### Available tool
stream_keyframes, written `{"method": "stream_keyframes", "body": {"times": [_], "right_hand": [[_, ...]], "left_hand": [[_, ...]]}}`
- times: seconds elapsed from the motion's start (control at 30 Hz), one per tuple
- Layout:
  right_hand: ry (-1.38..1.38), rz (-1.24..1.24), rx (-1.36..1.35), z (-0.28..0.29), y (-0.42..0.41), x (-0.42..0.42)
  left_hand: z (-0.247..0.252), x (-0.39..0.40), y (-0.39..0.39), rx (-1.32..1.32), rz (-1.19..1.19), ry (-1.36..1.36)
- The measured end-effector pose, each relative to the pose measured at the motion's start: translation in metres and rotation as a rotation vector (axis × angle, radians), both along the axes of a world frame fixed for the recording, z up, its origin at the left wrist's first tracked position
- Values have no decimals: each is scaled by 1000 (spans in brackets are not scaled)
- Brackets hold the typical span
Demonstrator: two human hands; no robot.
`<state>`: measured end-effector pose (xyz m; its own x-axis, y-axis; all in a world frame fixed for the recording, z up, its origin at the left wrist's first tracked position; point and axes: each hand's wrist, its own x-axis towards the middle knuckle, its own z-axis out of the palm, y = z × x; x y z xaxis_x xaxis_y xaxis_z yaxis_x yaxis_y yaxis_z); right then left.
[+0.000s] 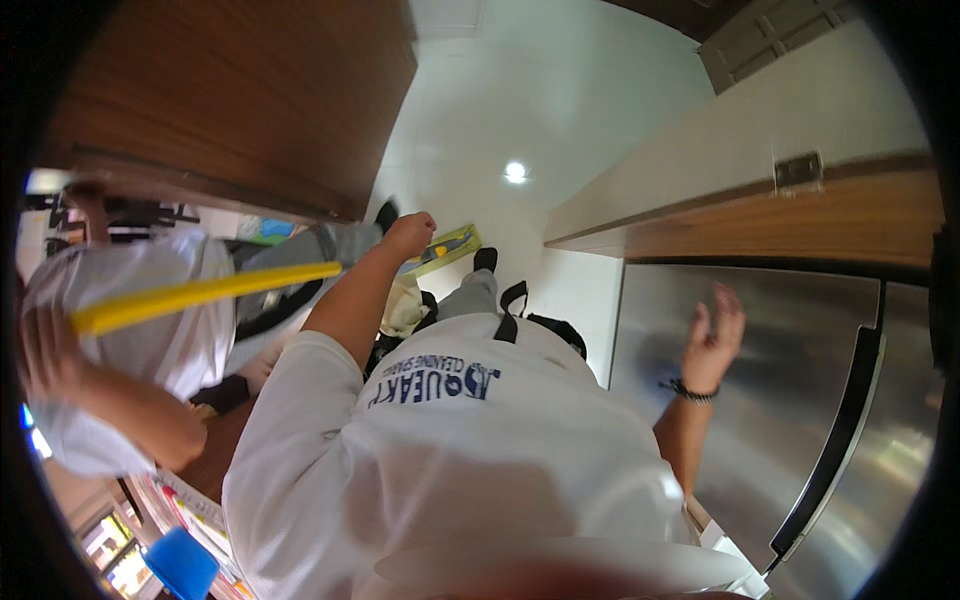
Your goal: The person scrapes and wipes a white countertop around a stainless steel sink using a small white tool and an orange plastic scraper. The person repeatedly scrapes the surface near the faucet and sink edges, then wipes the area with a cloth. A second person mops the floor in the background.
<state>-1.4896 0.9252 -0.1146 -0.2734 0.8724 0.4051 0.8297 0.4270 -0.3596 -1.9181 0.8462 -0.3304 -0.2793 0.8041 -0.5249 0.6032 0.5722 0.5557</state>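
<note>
My left hand (411,234) is held out ahead of me with its fingers curled in, and nothing shows in it. Seen just beyond it, on the floor, is a yellow-green tray (459,246) with grey and yellow items inside. My right hand (716,337), with a dark beaded bracelet (694,393) at the wrist, is raised with fingers apart over the front of a stainless steel refrigerator (675,307); whether it touches the metal is unclear. A black strap (511,311) and a cream cloth (403,306) show at my waist.
On the left, close by, a co-worker (142,277) in a white shirt has a hand by a yellow bar (210,294). A brown wooden panel (247,97) stands at upper left. A wood-edged wall ledge (712,225) runs along the right. A blue object (181,562) lies lower left.
</note>
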Motion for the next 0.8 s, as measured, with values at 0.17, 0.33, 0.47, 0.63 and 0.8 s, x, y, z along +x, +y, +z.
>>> {"method": "stream_keyframes", "body": {"times": [0.17, 0.33, 0.47, 0.63, 0.8], "right_hand": [[100, -68, 458, 92, 58, -14], [117, -32, 865, 161, 94, -4], [-121, -48, 966, 198, 116, 8], [-235, -150, 990, 203, 139, -17], [-306, -205, 989, 204, 166, -35]], "left_hand": [[-143, -98, 13, -375, -195, 322], [-135, -93, 104, -814, -676, 366], [-179, -85, 148, -546, -1056, 420], [-162, -26, 253, -385, -775, 122], [-114, 25, 332, -390, -653, 29]]}}
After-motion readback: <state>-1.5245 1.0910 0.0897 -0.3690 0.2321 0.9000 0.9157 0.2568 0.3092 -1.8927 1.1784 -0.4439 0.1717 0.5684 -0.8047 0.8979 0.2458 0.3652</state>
